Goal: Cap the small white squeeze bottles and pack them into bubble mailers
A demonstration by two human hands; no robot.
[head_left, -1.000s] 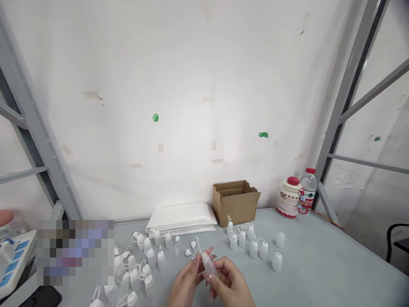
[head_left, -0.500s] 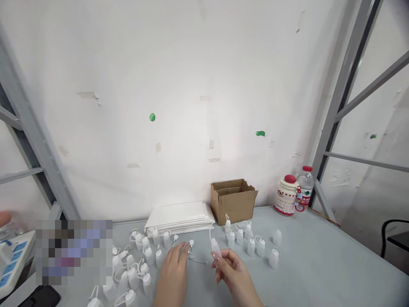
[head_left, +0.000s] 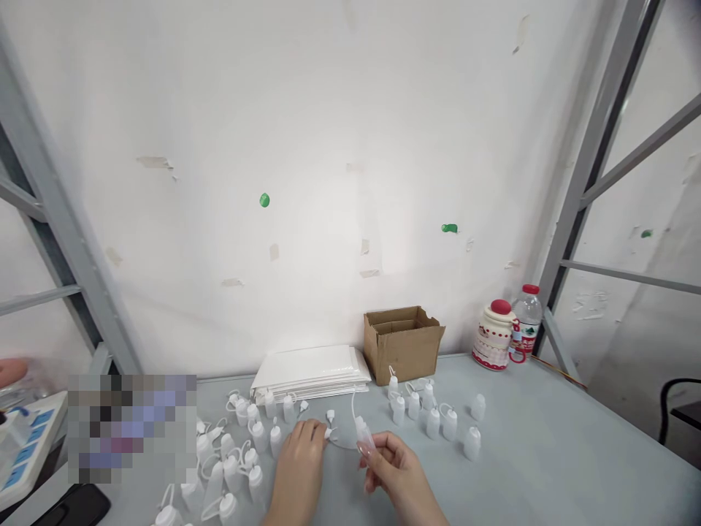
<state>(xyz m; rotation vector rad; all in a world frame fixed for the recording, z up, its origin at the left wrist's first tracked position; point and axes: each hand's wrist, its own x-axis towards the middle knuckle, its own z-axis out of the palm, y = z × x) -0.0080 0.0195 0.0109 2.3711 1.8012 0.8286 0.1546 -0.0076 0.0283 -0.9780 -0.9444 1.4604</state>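
Note:
My right hand (head_left: 391, 467) is closed around a small translucent squeeze bottle (head_left: 364, 434) with a thin nozzle pointing up. My left hand (head_left: 299, 460) reaches forward onto the grey table (head_left: 520, 467), its fingertips pinched on a small white cap (head_left: 329, 432) whose thin tether loops toward the bottle. Several white bottles with tethered caps lie in a loose group to the left (head_left: 235, 456). Several more stand to the right (head_left: 438, 420).
A stack of white sheets (head_left: 312, 371) and an open cardboard box (head_left: 404, 343) sit against the wall. A red-lidded jar (head_left: 496, 334) and a water bottle (head_left: 527, 321) stand at the right. Grey shelf posts (head_left: 594, 161) flank the table. A black phone (head_left: 71, 505) lies at the lower left.
My hands have parted: the left went forward and down to a cap on the table, and the right carried the bottle slightly right and up.

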